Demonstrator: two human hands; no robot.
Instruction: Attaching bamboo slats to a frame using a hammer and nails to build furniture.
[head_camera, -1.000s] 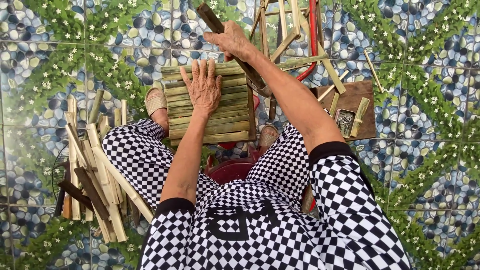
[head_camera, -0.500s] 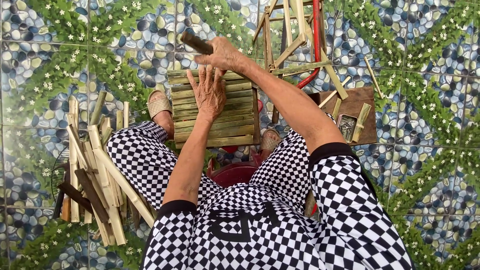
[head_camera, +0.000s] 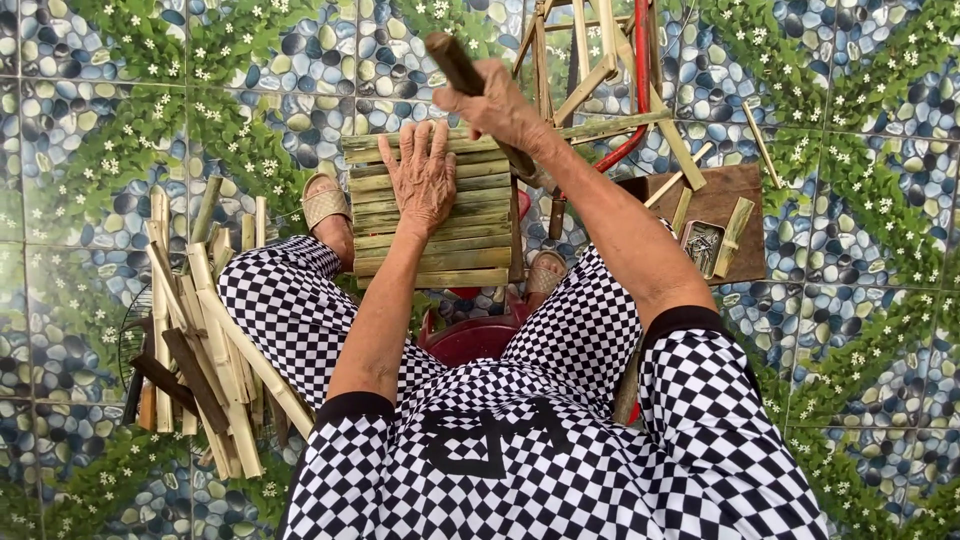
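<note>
A panel of green bamboo slats (head_camera: 400, 250) rests across my knees. My left hand (head_camera: 424, 178) lies flat on its middle, fingers spread, pressing it down. My right hand (head_camera: 497, 105) is raised above the panel's far right corner, closed around a dark wooden handle (head_camera: 455, 62) that points up and to the left. The tool's far end is hidden behind the hand and forearm.
A pile of split bamboo strips (head_camera: 205, 330) lies at my left. A bamboo frame (head_camera: 590, 70) with a red tube stands ahead. A brown board (head_camera: 715, 215) with a small tin of nails and short sticks sits at the right. A red stool (head_camera: 470, 335) is under me.
My right hand has swung the handle, first leftward and low over the slats, and now holds it raised again over the far right corner. The left hand stays on the panel.
</note>
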